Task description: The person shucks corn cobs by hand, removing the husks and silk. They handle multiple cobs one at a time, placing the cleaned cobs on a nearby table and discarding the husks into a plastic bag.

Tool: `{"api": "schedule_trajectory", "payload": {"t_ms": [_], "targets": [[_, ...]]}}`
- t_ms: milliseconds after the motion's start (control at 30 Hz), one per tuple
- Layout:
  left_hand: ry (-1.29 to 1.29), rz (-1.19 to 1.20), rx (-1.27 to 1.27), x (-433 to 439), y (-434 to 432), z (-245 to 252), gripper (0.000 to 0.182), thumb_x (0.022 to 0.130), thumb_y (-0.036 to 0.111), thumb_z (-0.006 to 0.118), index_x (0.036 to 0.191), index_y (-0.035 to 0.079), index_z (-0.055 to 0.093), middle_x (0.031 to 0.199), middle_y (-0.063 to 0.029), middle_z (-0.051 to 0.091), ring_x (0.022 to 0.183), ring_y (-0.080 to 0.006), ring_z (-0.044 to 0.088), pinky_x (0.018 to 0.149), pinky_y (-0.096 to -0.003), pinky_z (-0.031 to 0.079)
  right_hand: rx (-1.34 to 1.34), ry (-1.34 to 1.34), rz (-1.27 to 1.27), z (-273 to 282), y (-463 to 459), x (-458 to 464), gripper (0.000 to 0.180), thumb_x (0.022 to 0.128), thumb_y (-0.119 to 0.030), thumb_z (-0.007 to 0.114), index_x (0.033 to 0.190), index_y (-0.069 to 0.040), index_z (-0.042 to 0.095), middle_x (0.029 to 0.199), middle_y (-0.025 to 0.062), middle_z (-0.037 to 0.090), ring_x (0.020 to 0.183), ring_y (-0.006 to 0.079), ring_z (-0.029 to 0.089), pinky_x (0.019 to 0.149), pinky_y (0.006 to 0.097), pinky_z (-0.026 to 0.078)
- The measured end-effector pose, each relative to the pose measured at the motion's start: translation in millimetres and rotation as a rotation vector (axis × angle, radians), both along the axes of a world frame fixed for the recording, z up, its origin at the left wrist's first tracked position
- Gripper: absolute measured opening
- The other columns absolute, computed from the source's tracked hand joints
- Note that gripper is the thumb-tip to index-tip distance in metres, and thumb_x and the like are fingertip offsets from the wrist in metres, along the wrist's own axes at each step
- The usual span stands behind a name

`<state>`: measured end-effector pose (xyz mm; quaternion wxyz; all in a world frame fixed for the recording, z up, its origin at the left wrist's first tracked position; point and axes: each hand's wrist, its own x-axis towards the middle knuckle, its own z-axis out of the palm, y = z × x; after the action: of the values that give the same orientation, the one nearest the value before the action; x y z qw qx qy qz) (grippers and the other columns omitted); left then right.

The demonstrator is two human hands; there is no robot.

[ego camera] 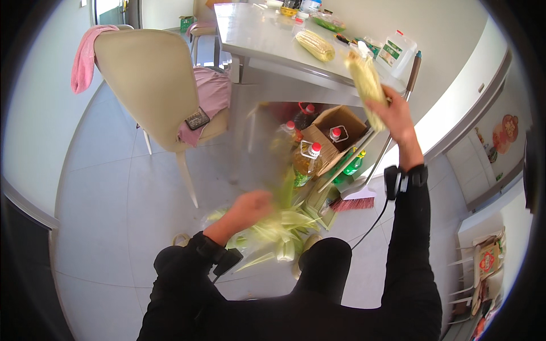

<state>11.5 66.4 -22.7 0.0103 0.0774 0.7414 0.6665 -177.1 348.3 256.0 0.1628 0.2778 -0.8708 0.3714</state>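
My right hand (393,111) grips a pale, husked ear of corn (366,85), held upright and slightly tilted at the table's front edge. Another husked ear (315,44) lies on the grey table (264,32). Lower down, my left hand (249,206) is blurred and curled over a heap of green corn husks (281,234) on the floor between my feet. A streak of green husk rises beside its fingers; whether the hand holds any of it is unclear.
Under the table stand an oil bottle (308,164), a cardboard box (326,140) and a green bottle (355,162). A broom (353,203) and a dustpan (324,209) are at the right. One beige chair (147,81), with a pink cloth (85,59) over its back, stands left.
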Motion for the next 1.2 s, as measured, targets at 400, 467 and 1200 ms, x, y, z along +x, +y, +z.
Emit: {"api": "schedule_trajectory", "payload": {"t_ms": [400,467,1200], "targets": [[0.012,0.144,-0.061,2,-28,17,0.027,0.083,0.018,0.066,0.104,0.001,0.063,0.087,-0.0130,0.066,0.078,-0.0188,0.062,0.071,-0.0348,0.050,-0.330,-0.406,-0.094,41,-78,-171,0.026,0.075,-0.010,0.079,0.088,0.007,0.064,0.083,0.0119,0.067,0.066,0.0210,0.065,0.058,0.0341,0.052],[-0.001,0.150,-0.082,-1,-32,18,0.023,0.083,0.017,0.065,0.099,0.001,0.064,0.085,-0.0142,0.065,0.077,-0.0182,0.061,0.069,-0.0356,0.050,-0.395,-0.446,-0.052,37,-81,-185,0.027,0.080,-0.014,0.076,0.092,0.006,0.064,0.087,0.0125,0.067,0.070,0.0214,0.066,0.061,0.0341,0.053],[-0.186,0.586,0.329,19,-97,71,0.020,0.092,0.019,0.060,0.098,0.000,0.062,0.087,-0.0077,0.065,0.080,-0.0171,0.064,0.074,-0.0287,0.051,0.167,-0.820,0.249,-344,-129,42,0.027,0.091,-0.026,0.065,0.102,-0.002,0.062,0.085,0.0045,0.067,0.077,0.0138,0.066,0.066,0.0269,0.053]]}}
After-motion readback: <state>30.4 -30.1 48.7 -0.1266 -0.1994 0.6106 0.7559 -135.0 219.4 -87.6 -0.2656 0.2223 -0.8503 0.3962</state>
